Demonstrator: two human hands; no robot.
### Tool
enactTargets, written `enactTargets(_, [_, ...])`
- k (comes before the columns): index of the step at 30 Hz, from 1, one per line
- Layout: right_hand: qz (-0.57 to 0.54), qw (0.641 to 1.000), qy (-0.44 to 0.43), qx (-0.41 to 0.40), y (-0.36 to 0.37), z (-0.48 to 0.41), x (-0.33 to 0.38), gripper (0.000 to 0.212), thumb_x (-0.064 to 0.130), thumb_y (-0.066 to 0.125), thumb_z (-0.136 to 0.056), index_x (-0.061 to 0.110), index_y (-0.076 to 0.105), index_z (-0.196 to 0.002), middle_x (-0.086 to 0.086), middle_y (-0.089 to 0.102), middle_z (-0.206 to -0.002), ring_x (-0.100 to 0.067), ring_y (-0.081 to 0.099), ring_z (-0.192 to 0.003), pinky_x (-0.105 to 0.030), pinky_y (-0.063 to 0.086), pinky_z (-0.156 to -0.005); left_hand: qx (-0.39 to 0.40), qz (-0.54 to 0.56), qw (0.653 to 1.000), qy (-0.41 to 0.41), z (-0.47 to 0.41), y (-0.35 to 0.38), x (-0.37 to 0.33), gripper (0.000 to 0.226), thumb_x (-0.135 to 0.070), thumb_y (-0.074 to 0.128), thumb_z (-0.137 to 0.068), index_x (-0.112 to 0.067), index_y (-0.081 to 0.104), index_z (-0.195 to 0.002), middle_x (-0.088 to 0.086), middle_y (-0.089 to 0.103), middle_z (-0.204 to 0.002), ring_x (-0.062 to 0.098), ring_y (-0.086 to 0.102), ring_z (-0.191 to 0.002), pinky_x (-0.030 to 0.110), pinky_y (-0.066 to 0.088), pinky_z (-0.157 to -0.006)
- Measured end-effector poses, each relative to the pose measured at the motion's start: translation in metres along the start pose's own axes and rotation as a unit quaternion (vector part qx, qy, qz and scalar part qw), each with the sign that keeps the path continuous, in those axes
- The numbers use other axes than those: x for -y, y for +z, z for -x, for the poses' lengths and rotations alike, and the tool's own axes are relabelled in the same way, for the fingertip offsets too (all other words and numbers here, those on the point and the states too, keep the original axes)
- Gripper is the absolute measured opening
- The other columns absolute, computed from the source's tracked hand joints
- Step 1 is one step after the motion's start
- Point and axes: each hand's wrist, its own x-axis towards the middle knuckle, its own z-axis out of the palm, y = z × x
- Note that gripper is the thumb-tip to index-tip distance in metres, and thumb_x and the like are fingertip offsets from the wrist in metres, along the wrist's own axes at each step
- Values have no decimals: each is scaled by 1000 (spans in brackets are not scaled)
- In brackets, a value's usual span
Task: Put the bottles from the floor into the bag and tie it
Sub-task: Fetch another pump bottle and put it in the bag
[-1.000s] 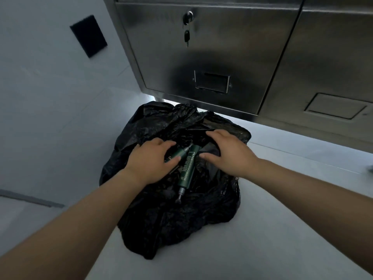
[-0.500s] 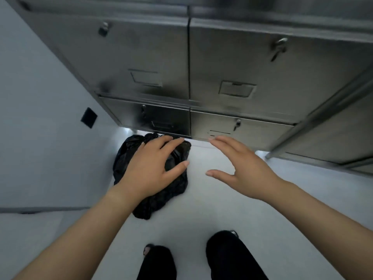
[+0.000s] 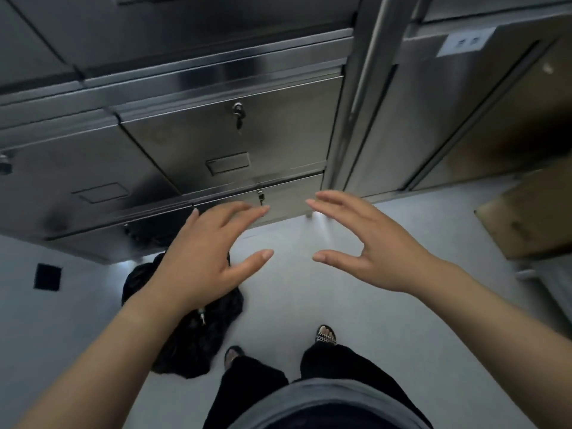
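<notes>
Since a second ago the view has pulled well up and back: then both hands were pressed on the bag's mouth with green bottles showing between them, and now the person stands over it, feet visible on the floor, with both hands lifted clear. The left hand (image 3: 201, 258) and the right hand (image 3: 365, 243) hang in the air apart from one another, fingers spread and slightly curled, holding nothing.

The black bag (image 3: 198, 335) lies slumped on the pale floor (image 3: 309, 289) below the left forearm, close to the foot of the steel cabinet (image 3: 235, 134) and just beside the left foot. A small pale tip — probably a bottle neck (image 3: 201, 315) — pokes out near its top, so the mouth looks unclosed. No loose bottles show on the visible floor, though the arms hide part of it.

The step in hand, as I judge it, is the tying. To do it well, the person should first push that neck fully under the plastic, then gather the loose film from both sides into two tails, one per hand, with slack above the bottles. Cross them and pull the knot snug — thin film can tear on a hard bottle edge if yanked.
</notes>
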Motion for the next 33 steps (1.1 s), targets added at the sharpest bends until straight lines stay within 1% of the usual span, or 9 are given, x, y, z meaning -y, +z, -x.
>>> enactTargets(4, [39, 997, 66, -32, -8, 21, -1, 69, 75, 38, -77, 49, 23, -139, 18, 28, -147, -1, 30, -130, -22, 31, -100, 60, -54, 993, 92, -22, -8, 5, 67, -72, 26, -78, -44, 28, -140, -7, 42, -142, 13, 36, -134, 56, 21, -111])
enactTargets(8, [55, 984, 140, -94, -3, 51, 22, 66, 71, 41, -79, 44, 28, -139, 9, 36, -145, -9, 35, -131, -27, 35, -101, 103, -74, 971, 204, -50, -19, 8, 67, -70, 27, -79, -42, 32, -139, -3, 44, -140, 16, 39, -132, 58, 24, -110])
enactTargets(11, [67, 966, 212, -133, 14, 81, 45, 66, 67, 45, -81, 39, 32, -140, 6, 37, -146, -12, 37, -132, -33, 39, -102, 128, -81, 944, 294, -68, -18, -3, 66, -69, 29, -80, -39, 36, -138, -2, 47, -138, 18, 41, -130, 58, 25, -108])
enactTargets(14, [81, 936, 294, -175, 32, 117, 70, 66, 66, 44, -81, 37, 33, -140, 4, 38, -146, -12, 38, -131, -30, 37, -103, 173, -94, 901, 386, -78, -4, -27, 68, -70, 26, -79, -41, 32, -139, -4, 44, -141, 16, 38, -132, 55, 20, -111])
enactTargets(18, [80, 871, 416, -250, 58, 177, 114, 68, 68, 44, -80, 38, 34, -139, 5, 39, -145, -12, 38, -130, -28, 35, -102, 225, -115, 825, 505, -72, 21, -76, 68, -73, 22, -78, -45, 27, -140, -7, 38, -145, 13, 33, -135, 53, 17, -113])
enactTargets(24, [69, 747, 567, -342, 105, 275, 185, 68, 69, 43, -78, 39, 35, -139, 9, 38, -145, -9, 35, -131, -27, 34, -103, 260, -131, 706, 645, -21, 65, -174, 65, -73, 23, -79, -47, 27, -139, -7, 40, -144, 12, 33, -135, 52, 20, -112])
enactTargets(26, [63, 706, 601, -368, 120, 308, 204, 68, 71, 41, -78, 40, 34, -138, 10, 37, -145, -9, 35, -131, -26, 33, -103, 270, -139, 668, 680, 6, 84, -208, 65, -73, 23, -79, -47, 27, -138, -8, 41, -143, 12, 33, -135, 52, 21, -111])
enactTargets(30, [52, 643, 651, -400, 150, 378, 236, 68, 72, 39, -78, 42, 33, -139, 11, 36, -145, -5, 33, -131, -15, 31, -95, 290, -155, 594, 735, 76, 129, -274, 66, -74, 21, -79, -47, 26, -139, -8, 40, -143, 11, 33, -135, 53, 20, -112])
enactTargets(33, [46, 603, 674, -424, 172, 433, 260, 70, 73, 38, -78, 40, 33, -139, 9, 36, -145, -8, 34, -132, -25, 30, -105, 301, -158, 549, 763, 136, 163, -320, 67, -74, 21, -78, -47, 25, -139, -9, 38, -144, 10, 30, -136, 52, 18, -113])
